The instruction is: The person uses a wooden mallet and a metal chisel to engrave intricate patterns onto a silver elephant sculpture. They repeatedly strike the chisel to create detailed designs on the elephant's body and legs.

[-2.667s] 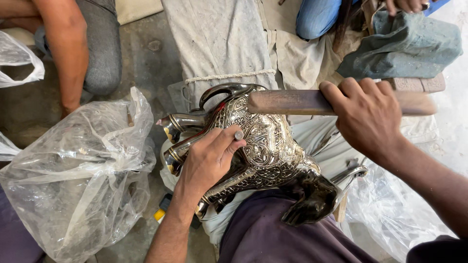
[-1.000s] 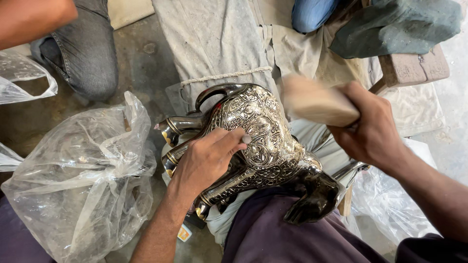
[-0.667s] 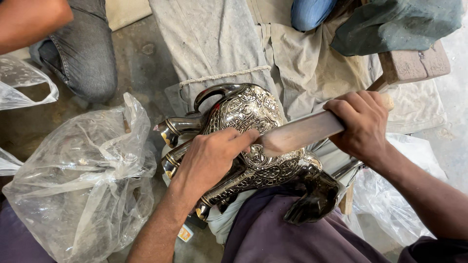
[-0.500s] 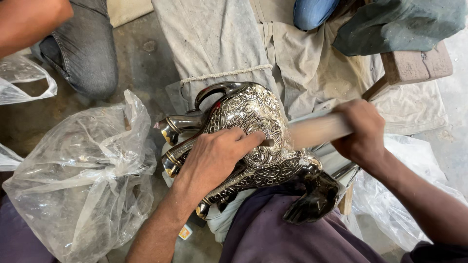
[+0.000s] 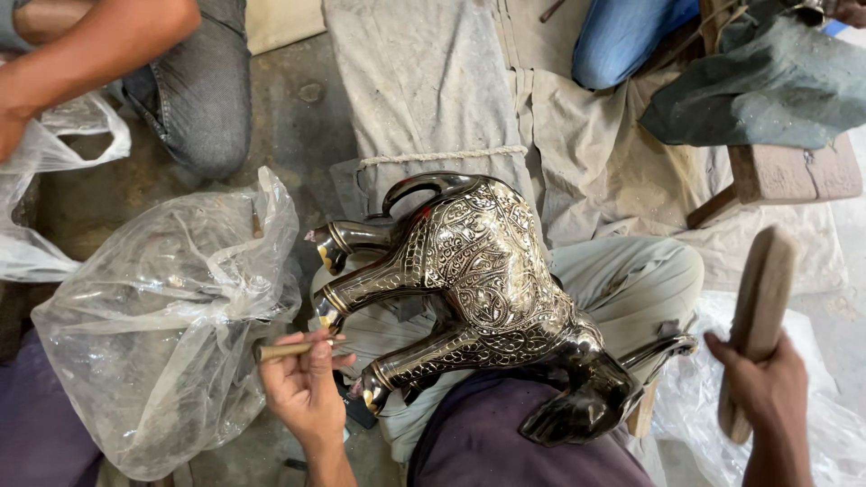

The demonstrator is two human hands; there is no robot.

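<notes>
While the camera looks straight down from the person's head, an ornate metal elephant figure (image 5: 487, 298) lies on its side across the person's lap, resting on pale trousers (image 5: 631, 280). Its silver body is covered in fine engraved scrollwork. Its long axis runs diagonally: the dark, glossy head (image 5: 577, 406) sits near and to the right, close to the person's body, and the rump with a curved tail points far and slightly left. The legs stick out to the left, hooves aimed at a crumpled clear plastic bag (image 5: 162, 334) on the floor.

The left hand (image 5: 307, 388) is near and left, just beside the lowest leg, not touching the body. Its fingers are closed around a thin stick-like tool (image 5: 284, 349); I cannot tell what kind. The right hand (image 5: 767, 397) is near and right, well apart from the figure, fingers wrapped round a flat wooden bat (image 5: 762, 307) raised upright.

Judging by this, the work is between blows: both tools are lifted clear of the metal. A next blow would call for steadying the figure and bringing the bat down onto its flank.

Far left, another person's arm (image 5: 99, 45) and bent knee in grey jeans (image 5: 203, 90) are visible. Grey cloth (image 5: 424, 81) covers the floor beyond.
</notes>
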